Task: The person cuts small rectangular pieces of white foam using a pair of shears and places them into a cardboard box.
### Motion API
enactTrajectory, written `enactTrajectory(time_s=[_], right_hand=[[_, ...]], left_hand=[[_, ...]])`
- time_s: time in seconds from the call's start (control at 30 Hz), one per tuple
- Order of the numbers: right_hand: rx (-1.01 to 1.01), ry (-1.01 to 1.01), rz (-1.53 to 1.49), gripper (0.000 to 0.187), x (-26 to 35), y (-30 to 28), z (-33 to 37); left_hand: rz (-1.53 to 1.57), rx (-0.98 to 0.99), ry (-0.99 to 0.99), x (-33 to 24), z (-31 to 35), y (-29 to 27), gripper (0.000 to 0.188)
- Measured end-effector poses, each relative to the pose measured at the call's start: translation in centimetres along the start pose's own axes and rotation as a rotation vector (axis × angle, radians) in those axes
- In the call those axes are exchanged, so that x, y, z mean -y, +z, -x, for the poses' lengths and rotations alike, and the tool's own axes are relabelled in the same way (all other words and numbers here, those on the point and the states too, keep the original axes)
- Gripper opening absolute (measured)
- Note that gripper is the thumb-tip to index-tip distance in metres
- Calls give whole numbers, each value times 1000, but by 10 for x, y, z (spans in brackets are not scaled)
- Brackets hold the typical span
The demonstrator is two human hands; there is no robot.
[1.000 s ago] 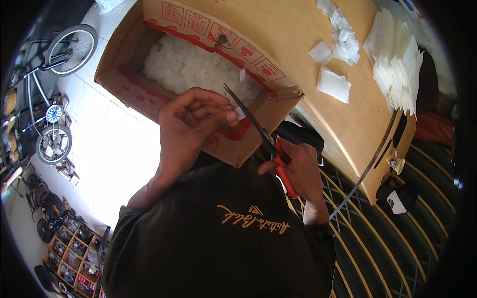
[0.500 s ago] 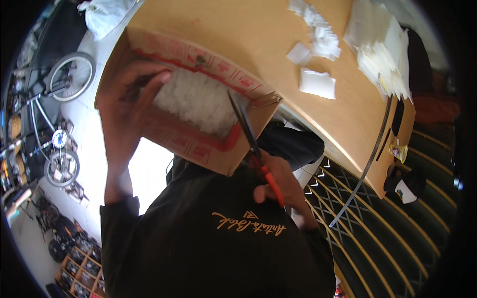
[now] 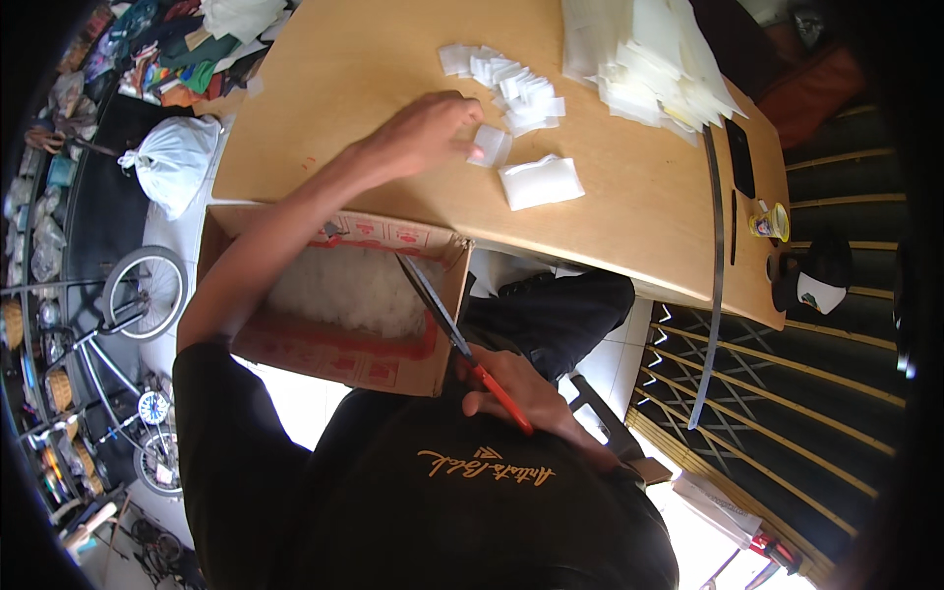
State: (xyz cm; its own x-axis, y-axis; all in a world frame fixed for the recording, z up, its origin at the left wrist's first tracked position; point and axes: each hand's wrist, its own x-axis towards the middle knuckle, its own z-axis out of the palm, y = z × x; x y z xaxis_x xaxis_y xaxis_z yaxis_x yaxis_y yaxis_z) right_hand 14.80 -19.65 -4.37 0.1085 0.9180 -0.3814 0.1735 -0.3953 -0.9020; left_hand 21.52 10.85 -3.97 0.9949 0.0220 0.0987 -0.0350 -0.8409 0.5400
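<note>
A cardboard box (image 3: 334, 295) sits at the near edge of the wooden counter (image 3: 344, 88), at about 9 o'clock. It is full of white fluffy stuff (image 3: 349, 290). The left hand (image 3: 423, 133) reaches out to 12 o'clock, and its fingers pinch a small white piece (image 3: 492, 147). More white pieces (image 3: 511, 84) lie just beside it. The right hand (image 3: 516, 388) is wrapped tight around red-handled scissors (image 3: 457, 339), whose dark blades point up over the box.

The person wears a black short-sleeved shirt (image 3: 442, 511) with gold script, and seemingly dark trousers (image 3: 560, 315).
</note>
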Motion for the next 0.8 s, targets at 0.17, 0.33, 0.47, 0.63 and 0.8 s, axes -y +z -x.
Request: enactTrajectory(time_s=[0.17, 0.33, 0.47, 0.63, 0.8], right_hand=[[-82, -7, -9, 65, -2, 2, 4], [-39, 27, 10, 64, 2, -1, 3], [-67, 19, 18, 61, -1, 1, 2], [-17, 71, 29, 61, 8, -2, -2], [-13, 96, 49, 61, 10, -4, -2]], left_hand=[[-45, 81, 21, -14, -16, 17, 44], [45, 78, -34, 1, -14, 15, 37], [201, 93, -51, -2, -6, 1, 30], [342, 47, -172, 1, -3, -6, 26], [387, 26, -218, 6, -3, -18, 23]])
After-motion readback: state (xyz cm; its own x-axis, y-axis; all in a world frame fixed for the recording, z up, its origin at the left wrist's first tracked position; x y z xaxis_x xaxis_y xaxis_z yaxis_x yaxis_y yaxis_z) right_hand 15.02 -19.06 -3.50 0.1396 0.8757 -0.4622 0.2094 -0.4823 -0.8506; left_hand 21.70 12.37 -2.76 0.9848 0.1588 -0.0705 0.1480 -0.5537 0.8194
